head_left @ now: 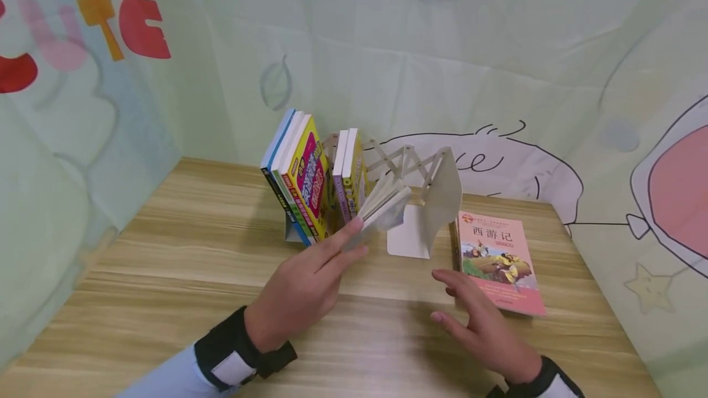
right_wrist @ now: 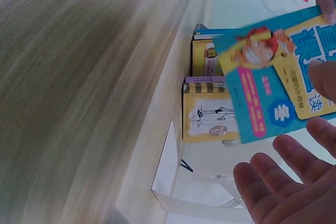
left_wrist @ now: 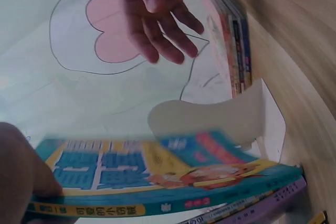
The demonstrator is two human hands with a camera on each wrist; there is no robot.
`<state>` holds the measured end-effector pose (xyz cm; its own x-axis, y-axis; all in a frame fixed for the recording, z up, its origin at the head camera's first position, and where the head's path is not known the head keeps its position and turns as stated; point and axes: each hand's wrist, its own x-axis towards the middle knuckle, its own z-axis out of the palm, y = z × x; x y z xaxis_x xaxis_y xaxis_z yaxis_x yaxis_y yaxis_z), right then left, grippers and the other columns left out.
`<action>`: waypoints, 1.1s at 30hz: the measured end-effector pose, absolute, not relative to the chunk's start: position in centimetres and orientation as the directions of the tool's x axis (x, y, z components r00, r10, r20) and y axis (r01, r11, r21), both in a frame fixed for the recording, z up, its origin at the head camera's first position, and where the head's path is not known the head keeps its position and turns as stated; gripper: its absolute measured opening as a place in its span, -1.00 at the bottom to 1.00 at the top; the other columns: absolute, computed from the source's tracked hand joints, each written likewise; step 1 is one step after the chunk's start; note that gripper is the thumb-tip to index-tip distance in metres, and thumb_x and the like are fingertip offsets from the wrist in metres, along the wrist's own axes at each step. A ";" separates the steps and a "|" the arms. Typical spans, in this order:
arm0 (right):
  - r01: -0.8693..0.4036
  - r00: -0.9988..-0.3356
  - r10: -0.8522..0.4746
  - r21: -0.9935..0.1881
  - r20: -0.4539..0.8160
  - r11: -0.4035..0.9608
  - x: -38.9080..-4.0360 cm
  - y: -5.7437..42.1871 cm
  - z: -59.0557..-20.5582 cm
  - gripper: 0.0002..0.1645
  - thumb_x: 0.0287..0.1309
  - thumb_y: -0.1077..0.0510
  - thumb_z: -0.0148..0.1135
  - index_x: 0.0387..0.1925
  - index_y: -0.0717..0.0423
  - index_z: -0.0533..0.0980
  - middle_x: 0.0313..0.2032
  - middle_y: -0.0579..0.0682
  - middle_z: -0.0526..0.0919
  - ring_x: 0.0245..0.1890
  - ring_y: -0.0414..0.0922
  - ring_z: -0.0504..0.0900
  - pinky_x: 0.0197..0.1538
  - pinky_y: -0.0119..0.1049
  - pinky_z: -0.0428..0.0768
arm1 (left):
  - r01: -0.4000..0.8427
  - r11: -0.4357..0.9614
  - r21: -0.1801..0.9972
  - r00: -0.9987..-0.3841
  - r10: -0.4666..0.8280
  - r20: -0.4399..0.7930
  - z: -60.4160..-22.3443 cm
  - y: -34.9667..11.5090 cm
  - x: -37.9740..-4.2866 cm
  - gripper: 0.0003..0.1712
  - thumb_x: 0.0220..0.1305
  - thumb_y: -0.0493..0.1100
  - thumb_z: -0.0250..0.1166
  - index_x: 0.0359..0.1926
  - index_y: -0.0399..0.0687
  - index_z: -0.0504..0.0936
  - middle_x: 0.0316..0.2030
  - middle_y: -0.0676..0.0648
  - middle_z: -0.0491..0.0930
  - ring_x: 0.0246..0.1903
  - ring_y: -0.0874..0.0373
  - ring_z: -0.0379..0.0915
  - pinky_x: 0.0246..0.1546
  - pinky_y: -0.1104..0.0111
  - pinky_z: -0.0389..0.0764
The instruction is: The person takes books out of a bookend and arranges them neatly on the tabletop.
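My left hand (head_left: 301,290) pinches a thin teal children's book (right_wrist: 257,90) by one edge and holds it tilted at the rack. In the head view the book's pages (head_left: 381,198) show above the fingers. The expandable cream bookend rack (head_left: 445,195) has a scissor lattice behind. Toward its left side lean several books (head_left: 310,180), with a pair of thinner ones (head_left: 348,171) standing beside the teal book. My right hand (head_left: 487,324), empty with fingers spread, hovers in front of a book stack topped by a pink book (head_left: 500,287).
The wooden table (head_left: 166,275) runs back to a printed cloth backdrop (head_left: 359,66). The rack's white base plate (head_left: 406,235) lies at its right end, beside the pink-topped stack. Cloth also hangs along both sides of the table.
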<state>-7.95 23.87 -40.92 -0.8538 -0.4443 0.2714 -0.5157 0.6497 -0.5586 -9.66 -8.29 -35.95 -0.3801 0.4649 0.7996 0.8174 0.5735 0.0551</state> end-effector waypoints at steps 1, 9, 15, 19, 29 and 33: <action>-0.511 -0.856 -0.441 -0.565 0.270 0.648 -7.9 23.9 -40.9 -0.24 0.26 0.12 0.35 0.42 -0.17 0.27 0.33 -0.09 0.43 0.27 -0.16 0.45 0.20 -0.13 0.60 | 0.827 0.558 0.073 -0.385 0.467 0.796 -35.7 -8.4 -9.5 -0.46 0.06 -0.54 0.23 0.12 -0.22 0.63 0.34 -0.21 0.45 0.06 0.00 0.65 -0.07 0.32 0.70; -0.541 -0.838 -0.441 -0.601 0.322 0.589 -8.0 23.7 -40.7 -0.17 0.23 0.19 0.38 0.45 -0.10 0.24 0.37 -0.02 0.39 0.32 -0.19 0.39 0.25 -0.25 0.56 | 0.882 0.444 0.159 -0.376 0.457 0.806 -34.9 -8.6 -8.1 -0.39 0.07 -0.54 0.27 0.20 -0.19 0.56 0.30 -0.19 0.50 0.10 -0.01 0.62 -0.01 0.35 0.66; -0.587 -0.801 -0.474 -0.635 0.366 0.502 -8.4 23.5 -40.4 -0.03 0.11 0.27 0.45 0.48 -0.04 0.18 0.31 -0.04 0.42 0.28 -0.19 0.44 0.23 -0.31 0.57 | 0.966 0.243 0.093 -0.215 0.546 0.809 -34.9 -8.3 -8.2 -0.53 0.29 -0.47 0.11 0.22 -0.23 0.53 0.25 -0.23 0.54 0.12 0.01 0.61 0.09 0.35 0.62; -0.576 -0.796 -0.522 -0.651 0.308 0.495 -8.2 23.5 -40.1 -0.20 0.15 0.19 0.45 0.36 -0.12 0.29 0.19 -0.17 0.51 0.14 -0.23 0.53 0.13 -0.37 0.59 | 0.992 0.104 0.066 -0.117 0.619 0.777 -35.3 -7.9 -8.1 -0.63 0.45 -0.36 0.06 0.22 -0.23 0.51 0.23 -0.26 0.56 0.17 0.03 0.57 0.12 0.39 0.60; -0.636 -0.751 -0.491 -0.684 0.441 0.358 -7.4 23.2 -40.2 -0.49 0.07 0.41 0.40 0.06 0.00 0.57 -0.11 -0.05 0.76 -0.13 -0.24 0.74 -0.18 -0.38 0.71 | 0.982 0.092 0.166 -0.187 0.623 0.760 -35.7 -7.9 -8.0 -0.59 0.41 -0.40 0.05 0.24 -0.21 0.49 0.28 -0.26 0.51 0.20 0.02 0.55 0.10 0.41 0.61; -0.626 -0.764 -0.443 -0.705 0.469 0.333 -7.3 23.4 -40.4 -0.50 0.01 0.47 0.40 0.02 0.10 0.60 -0.18 0.04 0.79 -0.19 -0.27 0.75 -0.30 -0.38 0.72 | 0.965 0.125 0.229 -0.257 0.613 0.747 -35.9 -7.9 -7.9 -0.50 0.32 -0.44 0.21 0.27 -0.18 0.47 0.33 -0.22 0.47 0.20 0.04 0.55 0.08 0.43 0.61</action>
